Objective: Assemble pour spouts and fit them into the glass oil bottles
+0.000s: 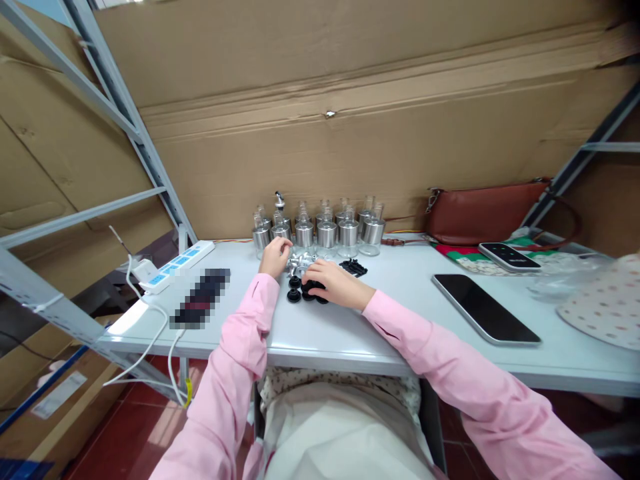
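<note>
My left hand [275,257] is closed, its fingertips drawn together beside a small pile of shiny metal pourer spouts [299,262]. Whatever those fingers hold, if anything, is hidden. My right hand [334,284] curls over several round black stoppers [294,295], with its fingertips on a black stopper [312,287] in the group. Just behind both hands stand rows of glass bottles with metal sleeves [327,235]. One bottle at the back left carries a pourer [279,200]. Small black pieces [353,267] lie right of my right hand.
On the left are a white power strip [183,265], cables and a blurred-out dark object [200,298]. A large phone [483,308], a second phone [509,256], a brown bag [487,212] and a dotted cloth [607,303] lie on the right. Cardboard [360,147] walls the back.
</note>
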Action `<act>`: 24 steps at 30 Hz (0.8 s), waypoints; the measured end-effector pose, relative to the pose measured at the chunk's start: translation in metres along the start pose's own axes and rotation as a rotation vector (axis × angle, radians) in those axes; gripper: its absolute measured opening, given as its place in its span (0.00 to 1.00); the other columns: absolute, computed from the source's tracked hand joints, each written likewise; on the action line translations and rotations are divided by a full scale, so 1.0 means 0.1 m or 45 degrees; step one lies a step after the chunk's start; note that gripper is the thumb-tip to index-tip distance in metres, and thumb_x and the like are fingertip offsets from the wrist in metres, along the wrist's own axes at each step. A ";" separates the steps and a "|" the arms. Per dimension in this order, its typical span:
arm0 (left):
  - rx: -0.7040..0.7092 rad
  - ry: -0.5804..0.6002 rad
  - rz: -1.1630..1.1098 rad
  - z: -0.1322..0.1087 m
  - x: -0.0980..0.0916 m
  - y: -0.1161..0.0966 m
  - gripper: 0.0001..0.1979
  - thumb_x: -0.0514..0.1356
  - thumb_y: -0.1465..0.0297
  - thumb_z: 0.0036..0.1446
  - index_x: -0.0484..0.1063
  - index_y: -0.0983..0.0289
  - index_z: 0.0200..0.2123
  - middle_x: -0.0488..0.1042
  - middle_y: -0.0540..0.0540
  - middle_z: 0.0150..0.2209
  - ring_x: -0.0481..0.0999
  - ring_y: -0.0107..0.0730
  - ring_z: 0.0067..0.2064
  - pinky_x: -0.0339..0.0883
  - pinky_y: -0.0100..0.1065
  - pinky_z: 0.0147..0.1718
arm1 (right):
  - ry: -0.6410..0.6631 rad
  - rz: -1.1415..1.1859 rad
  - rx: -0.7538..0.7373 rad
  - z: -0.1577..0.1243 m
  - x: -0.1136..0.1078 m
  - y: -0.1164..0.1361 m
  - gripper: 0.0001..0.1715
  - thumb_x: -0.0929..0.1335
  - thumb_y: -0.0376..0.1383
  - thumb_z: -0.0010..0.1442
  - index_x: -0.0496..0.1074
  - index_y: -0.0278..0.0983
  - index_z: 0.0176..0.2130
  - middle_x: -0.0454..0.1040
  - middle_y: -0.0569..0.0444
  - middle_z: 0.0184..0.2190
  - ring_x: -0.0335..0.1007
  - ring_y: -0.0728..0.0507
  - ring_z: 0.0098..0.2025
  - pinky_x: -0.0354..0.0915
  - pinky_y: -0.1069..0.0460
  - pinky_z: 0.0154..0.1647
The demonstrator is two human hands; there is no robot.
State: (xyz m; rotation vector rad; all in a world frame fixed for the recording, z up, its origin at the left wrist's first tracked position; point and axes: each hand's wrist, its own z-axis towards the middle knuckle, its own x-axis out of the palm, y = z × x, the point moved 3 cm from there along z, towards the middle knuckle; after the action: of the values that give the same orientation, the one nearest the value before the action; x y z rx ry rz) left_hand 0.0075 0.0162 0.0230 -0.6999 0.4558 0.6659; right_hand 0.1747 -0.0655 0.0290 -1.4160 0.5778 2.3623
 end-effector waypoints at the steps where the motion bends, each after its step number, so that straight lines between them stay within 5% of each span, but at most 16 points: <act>1: -0.001 -0.001 0.001 0.00 0.00 0.00 0.09 0.50 0.77 0.53 0.69 0.63 0.30 0.70 0.52 0.31 0.68 0.28 0.32 0.62 0.30 0.36 | 0.001 -0.017 0.005 0.00 -0.01 0.00 0.08 0.67 0.33 0.55 0.70 0.37 0.38 0.72 0.49 0.37 0.62 0.43 0.42 0.57 0.49 0.40; 16: -0.023 -0.025 -0.027 -0.01 -0.01 -0.04 0.08 0.50 0.77 0.54 0.68 0.63 0.32 0.71 0.52 0.33 0.68 0.28 0.33 0.63 0.30 0.37 | -0.051 -0.027 0.061 -0.04 -0.13 0.02 0.12 0.66 0.37 0.56 0.68 0.36 0.41 0.71 0.47 0.39 0.62 0.41 0.44 0.59 0.47 0.42; 21: -0.095 -0.391 0.004 0.10 -0.17 -0.17 0.08 0.52 0.73 0.55 0.66 0.63 0.39 0.70 0.54 0.35 0.67 0.32 0.40 0.60 0.33 0.44 | -0.132 -0.039 0.025 -0.06 -0.21 0.02 0.10 0.64 0.37 0.58 0.68 0.36 0.41 0.71 0.47 0.40 0.62 0.41 0.44 0.59 0.47 0.44; 24: -0.204 -0.523 0.061 0.36 -0.29 -0.25 0.13 0.54 0.74 0.53 0.61 0.65 0.44 0.70 0.56 0.40 0.66 0.34 0.45 0.59 0.34 0.48 | -0.199 -0.060 0.022 -0.07 -0.25 0.02 0.10 0.63 0.36 0.59 0.68 0.36 0.41 0.71 0.47 0.41 0.62 0.41 0.45 0.59 0.46 0.45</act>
State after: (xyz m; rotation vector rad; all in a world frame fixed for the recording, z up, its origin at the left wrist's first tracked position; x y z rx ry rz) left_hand 0.0108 0.0160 0.0758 -0.6824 0.0407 0.8747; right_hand 0.1902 -0.0722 0.0489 -1.2106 0.5155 2.3978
